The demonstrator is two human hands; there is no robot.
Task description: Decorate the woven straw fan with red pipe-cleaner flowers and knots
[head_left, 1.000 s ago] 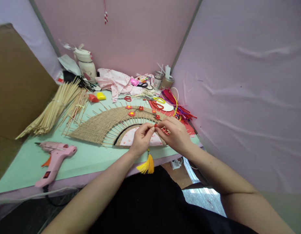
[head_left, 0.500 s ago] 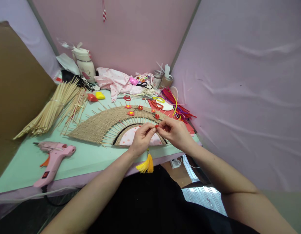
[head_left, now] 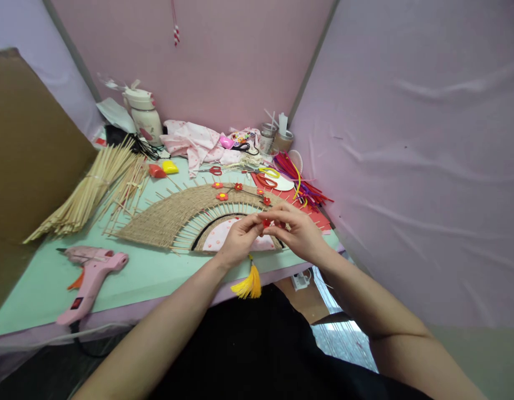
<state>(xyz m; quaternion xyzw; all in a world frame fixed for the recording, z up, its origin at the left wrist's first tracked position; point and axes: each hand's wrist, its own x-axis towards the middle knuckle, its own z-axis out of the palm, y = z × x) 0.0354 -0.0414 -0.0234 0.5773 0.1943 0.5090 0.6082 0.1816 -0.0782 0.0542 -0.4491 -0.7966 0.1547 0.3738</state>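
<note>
A small red piece (head_left: 266, 223) is pinched between the fingertips of both hands. My left hand (head_left: 240, 238) and my right hand (head_left: 293, 229) meet over the lower right part of a fan-shaped piece (head_left: 152, 222) of sticks and woven twine. Red and yellow flowers (head_left: 222, 196) lie on the fan's upper band. Its inner half-circle is covered with pink spotted fabric (head_left: 217, 238), edged in black. From the table's front edge, below my left hand, hangs a yellow tassel (head_left: 249, 282). The exact shape of the red piece is partly hidden by the fingers.
A pink glue gun (head_left: 92, 272) lies at the front left, near a bundle of sticks (head_left: 84, 197). Behind the fan are scissors (head_left: 266, 180), pipe cleaners (head_left: 290, 172), clay packets (head_left: 170, 166), crumpled cloth (head_left: 192, 141) and a bottle (head_left: 145, 119). Cardboard (head_left: 32, 150) stands at left.
Both hands have shifted slightly left. The right fingers have changed position around the red piece, and more of it shows between the hands. The view has also shifted slightly.
</note>
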